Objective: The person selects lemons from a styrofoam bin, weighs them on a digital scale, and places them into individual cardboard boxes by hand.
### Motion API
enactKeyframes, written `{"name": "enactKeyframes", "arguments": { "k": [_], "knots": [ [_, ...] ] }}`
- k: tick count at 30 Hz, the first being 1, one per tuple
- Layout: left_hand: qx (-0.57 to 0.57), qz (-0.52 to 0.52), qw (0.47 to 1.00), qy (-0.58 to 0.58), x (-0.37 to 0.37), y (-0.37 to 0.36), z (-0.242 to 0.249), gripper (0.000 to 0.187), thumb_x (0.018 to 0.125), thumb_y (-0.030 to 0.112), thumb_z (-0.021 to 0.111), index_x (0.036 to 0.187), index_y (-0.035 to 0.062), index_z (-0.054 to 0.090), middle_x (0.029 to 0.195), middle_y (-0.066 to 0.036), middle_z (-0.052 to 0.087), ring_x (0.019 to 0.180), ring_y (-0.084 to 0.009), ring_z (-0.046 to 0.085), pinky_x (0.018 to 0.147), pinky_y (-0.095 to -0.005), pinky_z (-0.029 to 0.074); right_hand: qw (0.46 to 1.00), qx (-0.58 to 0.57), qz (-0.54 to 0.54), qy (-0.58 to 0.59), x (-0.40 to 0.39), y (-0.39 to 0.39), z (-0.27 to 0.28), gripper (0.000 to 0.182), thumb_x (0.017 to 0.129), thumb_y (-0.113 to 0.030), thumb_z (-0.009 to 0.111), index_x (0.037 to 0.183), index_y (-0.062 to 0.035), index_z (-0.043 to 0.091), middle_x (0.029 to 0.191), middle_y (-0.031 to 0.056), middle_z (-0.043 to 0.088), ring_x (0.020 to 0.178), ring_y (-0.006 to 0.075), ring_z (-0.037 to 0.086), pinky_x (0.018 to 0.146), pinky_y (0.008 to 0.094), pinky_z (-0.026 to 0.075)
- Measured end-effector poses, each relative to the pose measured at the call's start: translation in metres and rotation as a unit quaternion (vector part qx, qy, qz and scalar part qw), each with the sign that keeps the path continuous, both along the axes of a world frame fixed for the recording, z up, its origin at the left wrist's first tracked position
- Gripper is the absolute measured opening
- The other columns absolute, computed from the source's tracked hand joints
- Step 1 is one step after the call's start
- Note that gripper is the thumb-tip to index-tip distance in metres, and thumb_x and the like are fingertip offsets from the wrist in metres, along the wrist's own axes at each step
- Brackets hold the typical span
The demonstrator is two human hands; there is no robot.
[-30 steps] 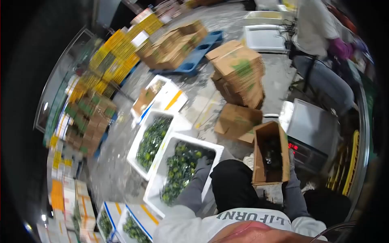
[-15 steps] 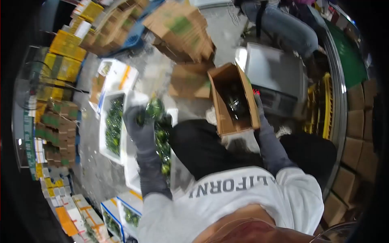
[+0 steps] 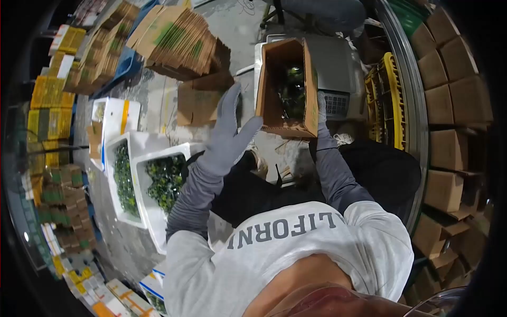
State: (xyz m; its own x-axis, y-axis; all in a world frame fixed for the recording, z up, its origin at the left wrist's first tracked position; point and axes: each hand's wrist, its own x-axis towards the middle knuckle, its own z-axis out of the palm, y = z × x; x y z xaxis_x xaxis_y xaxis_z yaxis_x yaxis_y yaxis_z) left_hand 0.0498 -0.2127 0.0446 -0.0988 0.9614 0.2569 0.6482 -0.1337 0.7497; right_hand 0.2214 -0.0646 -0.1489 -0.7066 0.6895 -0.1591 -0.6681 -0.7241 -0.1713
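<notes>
My left hand (image 3: pixel 229 134), in a grey glove, is raised with its fingers spread and nothing in it. It is left of an open cardboard box (image 3: pixel 272 87) that holds dark green produce in shiny wrapping (image 3: pixel 294 95). My right hand (image 3: pixel 322 113) is at the box's right side near the lower corner; its fingers are mostly hidden by the box. The box rests at the left part of a grey scale (image 3: pixel 335 63) with a keypad. Left of my knees, a white foam box (image 3: pixel 138 169) holds wrapped green produce (image 3: pixel 165 182).
Another foam box of greens (image 3: pixel 124 185) stands farther left. Flattened cartons (image 3: pixel 177 42) are stacked ahead. A yellow crate (image 3: pixel 393 100) and a metal rail (image 3: pixel 417 105) are on the right, with stacked cardboard boxes (image 3: pixel 446 145) beyond. Part of another person (image 3: pixel 327 13) shows at the top.
My left hand has let go of the green wrapped produce and moved right and up, towards the box. The cardboard box is now over the scale. The view has shifted right.
</notes>
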Motion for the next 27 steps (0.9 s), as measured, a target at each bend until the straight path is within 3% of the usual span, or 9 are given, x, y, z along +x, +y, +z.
{"name": "enactKeyframes", "arguments": {
  "k": [2,9,15,18,20,22,23,25,27],
  "knots": [
    [-0.21,0.086,0.85,-0.475,0.011,0.006,0.009,0.055,0.086,0.018,0.061,0.135,0.0167,0.036,0.14,-0.011,0.034,0.126,-0.0243,0.039,0.097,-0.0418,0.04,0.998,-0.001,-0.054,-0.037,-0.003,0.007,0.018,0.055,0.092,-0.044,0.048,0.132,-0.0065,0.044,0.118,0.0141,0.059,0.099,0.0255,0.063,0.083,0.0399,0.054],
    [-0.106,0.076,0.852,-0.506,-0.044,0.118,0.0,0.05,0.086,0.012,0.053,0.134,0.0062,0.037,0.122,-0.012,0.047,0.112,-0.0222,0.048,0.089,-0.0403,0.046,0.979,0.182,0.068,-0.059,0.003,0.056,0.042,0.054,0.089,-0.04,0.058,0.128,-0.0048,0.044,0.12,0.0088,0.056,0.11,0.0257,0.055,0.09,0.0392,0.047],
    [-0.218,0.021,0.971,-0.099,-0.041,0.202,-0.063,0.058,0.083,0.008,0.049,0.138,0.0024,0.031,0.118,-0.016,0.047,0.109,-0.0238,0.048,0.094,-0.032,0.04,0.86,0.274,0.25,-0.351,0.004,0.058,0.063,0.047,0.089,-0.033,0.06,0.124,-0.0011,0.051,0.107,0.0082,0.061,0.092,0.0165,0.061,0.078,0.0313,0.051],
    [-0.028,0.013,0.994,0.101,-0.051,0.219,-0.11,0.064,0.081,0.009,0.049,0.14,0.0031,0.026,0.123,-0.019,0.044,0.11,-0.0256,0.048,0.097,-0.0331,0.037,0.87,0.308,0.109,-0.37,0.01,0.054,0.119,0.039,0.09,-0.024,0.058,0.122,-0.0025,0.054,0.106,0.0058,0.062,0.085,0.0122,0.062,0.072,0.0273,0.051],
    [-0.109,-0.02,0.993,-0.043,-0.044,0.208,-0.093,0.067,0.083,0.011,0.052,0.142,0.0041,0.022,0.129,-0.022,0.04,0.115,-0.0298,0.046,0.101,-0.0343,0.034,0.815,0.375,-0.15,-0.417,0.012,0.067,0.161,0.033,0.087,-0.015,0.062,0.116,-0.0009,0.059,0.105,0.0062,0.062,0.091,0.012,0.06,0.077,0.0238,0.049],
    [-0.136,-0.046,0.984,-0.101,-0.046,0.194,-0.079,0.071,0.086,0.019,0.054,0.144,0.0055,0.016,0.136,-0.025,0.033,0.122,-0.035,0.04,0.104,-0.0357,0.031,0.616,0.53,-0.268,-0.517,0.013,0.098,0.178,0.031,0.084,-0.014,0.064,0.113,-0.0029,0.061,0.117,0.0115,0.059,0.106,0.0193,0.056,0.092,0.028,0.042],
    [-0.129,-0.055,0.986,-0.089,-0.047,0.186,-0.078,0.074,0.088,0.026,0.055,0.145,0.0063,0.012,0.14,-0.027,0.028,0.128,-0.0381,0.036,0.106,-0.0365,0.03,0.382,0.647,-0.276,-0.599,0.015,0.12,0.169,0.033,0.082,-0.02,0.064,0.112,-0.008,0.063,0.118,0.0148,0.057,0.112,0.0266,0.053,0.097,0.0333,0.04],
    [-0.151,-0.05,0.987,-0.006,-0.044,0.146,-0.034,0.082,0.089,0.044,0.052,0.146,0.0079,0.006,0.145,-0.028,0.02,0.135,-0.0388,0.023,0.109,-0.0369,0.026,0.28,0.715,-0.15,-0.623,0.007,0.152,0.133,0.033,0.08,-0.027,0.062,0.109,-0.012,0.065,0.116,0.0139,0.058,0.112,0.0306,0.052,0.096,0.0356,0.04],
    [-0.09,-0.068,0.987,0.114,-0.061,0.114,-0.019,0.084,0.088,0.054,0.048,0.146,0.0097,0.008,0.147,-0.026,0.017,0.137,-0.0372,0.02,0.11,-0.0385,0.024,0.363,0.726,-0.083,-0.578,0.007,0.172,0.124,0.027,0.082,-0.026,0.059,0.101,-0.0083,0.066,0.104,0.0135,0.061,0.104,0.0279,0.056,0.089,0.0337,0.042]
  ]
}}
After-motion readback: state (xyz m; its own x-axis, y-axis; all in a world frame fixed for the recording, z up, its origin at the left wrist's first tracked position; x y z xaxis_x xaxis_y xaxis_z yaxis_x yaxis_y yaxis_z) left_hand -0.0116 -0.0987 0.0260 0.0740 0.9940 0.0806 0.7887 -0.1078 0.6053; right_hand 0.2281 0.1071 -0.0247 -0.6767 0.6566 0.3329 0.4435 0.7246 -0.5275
